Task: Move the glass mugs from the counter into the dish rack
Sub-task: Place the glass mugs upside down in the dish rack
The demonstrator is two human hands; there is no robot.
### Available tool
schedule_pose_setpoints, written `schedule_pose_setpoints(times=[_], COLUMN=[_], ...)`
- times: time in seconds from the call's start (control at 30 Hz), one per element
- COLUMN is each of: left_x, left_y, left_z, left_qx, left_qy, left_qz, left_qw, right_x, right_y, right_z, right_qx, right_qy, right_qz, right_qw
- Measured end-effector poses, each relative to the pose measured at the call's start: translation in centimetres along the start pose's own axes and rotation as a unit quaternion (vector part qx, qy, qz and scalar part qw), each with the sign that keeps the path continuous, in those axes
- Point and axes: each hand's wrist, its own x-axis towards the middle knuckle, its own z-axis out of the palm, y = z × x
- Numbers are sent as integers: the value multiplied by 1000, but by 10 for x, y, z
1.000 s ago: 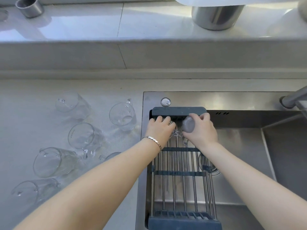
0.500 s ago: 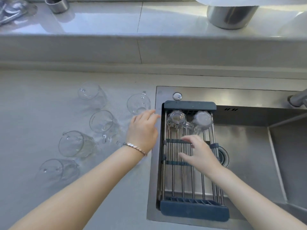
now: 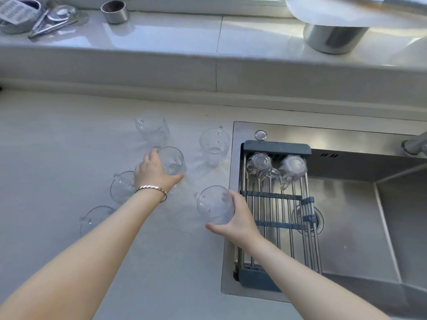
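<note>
Several clear glass mugs stand on the grey counter left of the sink. My left hand (image 3: 153,173) wraps around one mug (image 3: 172,160) in the middle of the group. My right hand (image 3: 238,219) grips another mug (image 3: 215,204) near the sink's left edge. Other mugs stand at the back (image 3: 151,128), back right (image 3: 215,145), left (image 3: 121,187) and front left (image 3: 96,218), the last partly behind my left arm. The dish rack (image 3: 277,197) spans the sink and holds two upside-down mugs (image 3: 260,166) (image 3: 293,168) at its far end.
The steel sink (image 3: 351,218) lies right of the counter, with a faucet (image 3: 416,144) at the right edge. On the raised ledge behind sit a steel pot (image 3: 333,39), a small steel cup (image 3: 114,11) and utensils (image 3: 44,18).
Both hands left the two mugs in the rack and swung left to the counter. My left hand closed around a middle mug and my right hand took the mug by the sink edge.
</note>
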Motion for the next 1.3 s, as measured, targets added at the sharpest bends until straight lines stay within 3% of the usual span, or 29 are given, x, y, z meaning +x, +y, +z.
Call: schedule_pose_setpoints(times=[0.17,0.33,0.63,0.73,0.83,1.0,1.07,1.13,1.23,1.3], left_x=[-32,-75,-105,-107,-109,-111,-111,-111,-113,-117], left_y=[14,33,42,38,36,44,52,62,83,97], left_z=[2,11,26,24,23,28,29,28,27,31], left_qx=[-59,-126,-122,-122,-122,-145,-184,-228,-275,-324], left_qy=[10,-40,-84,-78,-76,-100,-126,-161,-244,-320], left_qz=[61,93,116,118,118,95,67,27,-27,-71], left_qw=[996,987,982,982,983,980,973,960,930,888], right_x=[-34,-32,47,55,50,20,1,-22,-54,-63], right_y=[14,30,34,30,32,54,60,57,51,54], right_z=[-63,-113,-82,-67,-70,-105,-119,-128,-128,-119], right_qx=[-59,-120,-368,-317,-177,68,46,-58,-199,-249], right_qy=[21,101,53,86,127,80,84,77,19,6], right_qz=[6,106,131,126,101,103,55,-29,-178,-241], right_qw=[998,982,919,936,971,989,994,995,964,938])
